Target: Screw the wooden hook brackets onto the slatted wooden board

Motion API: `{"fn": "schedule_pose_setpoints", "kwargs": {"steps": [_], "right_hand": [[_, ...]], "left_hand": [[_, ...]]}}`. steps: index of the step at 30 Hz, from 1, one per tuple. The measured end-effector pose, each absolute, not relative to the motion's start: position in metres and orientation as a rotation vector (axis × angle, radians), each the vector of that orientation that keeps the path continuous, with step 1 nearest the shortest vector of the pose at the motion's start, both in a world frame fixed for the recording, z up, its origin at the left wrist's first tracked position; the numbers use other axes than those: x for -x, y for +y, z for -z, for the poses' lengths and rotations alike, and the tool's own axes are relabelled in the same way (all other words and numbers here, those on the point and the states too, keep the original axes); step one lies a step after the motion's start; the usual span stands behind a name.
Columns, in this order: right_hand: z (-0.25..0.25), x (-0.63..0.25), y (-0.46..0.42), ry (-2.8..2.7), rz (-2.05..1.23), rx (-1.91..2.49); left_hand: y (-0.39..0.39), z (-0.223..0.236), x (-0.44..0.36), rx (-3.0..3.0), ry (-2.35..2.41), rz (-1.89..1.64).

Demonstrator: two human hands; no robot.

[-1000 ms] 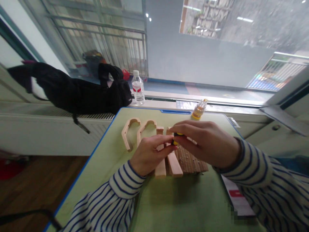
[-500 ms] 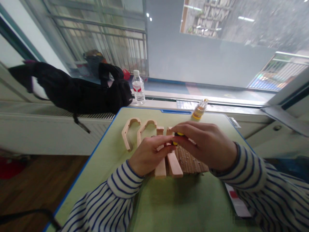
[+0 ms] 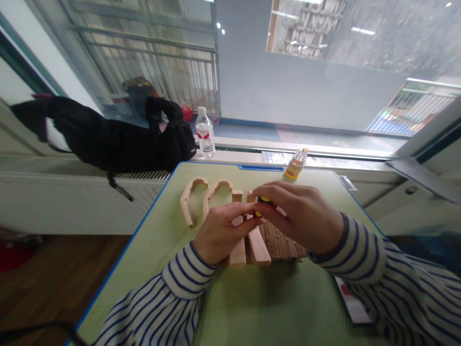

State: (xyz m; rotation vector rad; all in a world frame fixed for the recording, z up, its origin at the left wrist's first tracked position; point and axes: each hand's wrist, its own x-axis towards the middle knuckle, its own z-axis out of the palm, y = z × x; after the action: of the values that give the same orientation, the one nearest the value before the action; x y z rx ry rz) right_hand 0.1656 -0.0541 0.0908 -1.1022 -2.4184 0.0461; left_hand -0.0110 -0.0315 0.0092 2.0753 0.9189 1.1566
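Observation:
In the middle of the table, my left hand and my right hand meet above the wooden pieces. My right fingers are closed around the black-and-yellow handle of what looks like a screwdriver. My left thumb and index finger pinch its lower yellow part; the tip is hidden. Beneath the hands lie two straight light wooden bars, a left one and a right one, both partly covered. To their right, a brown corrugated board bears several small screw-like bits. Two curved wooden pieces rest left of my left hand.
A small bottle of yellow liquid stands at the table's far edge. Behind the table are a clear water bottle and a black bag on the sill by the window. A white-and-red flat item lies under my right forearm.
Both hands keep their grip in nearly the same place. My right hand and forearm have shifted very slightly left, and the whole view has moved a little.

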Motion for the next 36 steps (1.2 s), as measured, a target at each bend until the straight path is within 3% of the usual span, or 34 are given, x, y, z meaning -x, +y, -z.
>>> {"fn": "schedule_pose_setpoints", "kwargs": {"steps": [10, 29, 36], "right_hand": [[-0.099, -0.167, -0.053, -2.504, -0.119, 1.059], [-0.082, -0.168, -0.056, -2.335, 0.038, 1.031], [-0.081, -0.165, -0.054, -2.333, 0.018, 1.059]], "left_hand": [[-0.032, -0.011, 0.013, -2.067, 0.917, -1.093], [-0.030, -0.011, 0.013, -2.126, 0.800, -1.028], [-0.031, -0.008, 0.012, -2.120, 0.931, -1.130]]}}
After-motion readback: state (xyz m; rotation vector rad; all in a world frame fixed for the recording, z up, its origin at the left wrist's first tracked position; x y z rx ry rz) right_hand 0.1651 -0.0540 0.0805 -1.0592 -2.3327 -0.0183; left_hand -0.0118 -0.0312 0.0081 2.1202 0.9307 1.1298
